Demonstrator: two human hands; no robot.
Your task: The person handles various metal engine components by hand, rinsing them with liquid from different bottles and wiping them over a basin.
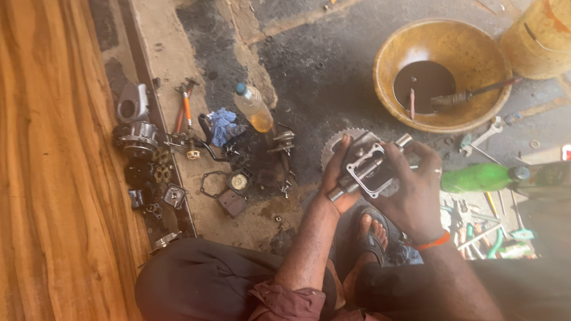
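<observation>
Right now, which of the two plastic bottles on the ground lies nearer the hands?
The green plastic bottle, lying on its side just beyond the right hand. The clear plastic bottle of amber liquid with a blue cap lies farther off, past the left hand.

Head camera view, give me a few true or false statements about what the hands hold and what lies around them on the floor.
1. Both hands hold one grey metal engine part. True: left hand and right hand grip it together.
2. The yellow basin is dry. False: dark liquid sits in it.
3. A bottle of amber liquid lies left of the hands. True.
4. The green bottle stands upright. False: it lies on its side.
5. The right wrist is bare. False: it wears an orange band.
</observation>
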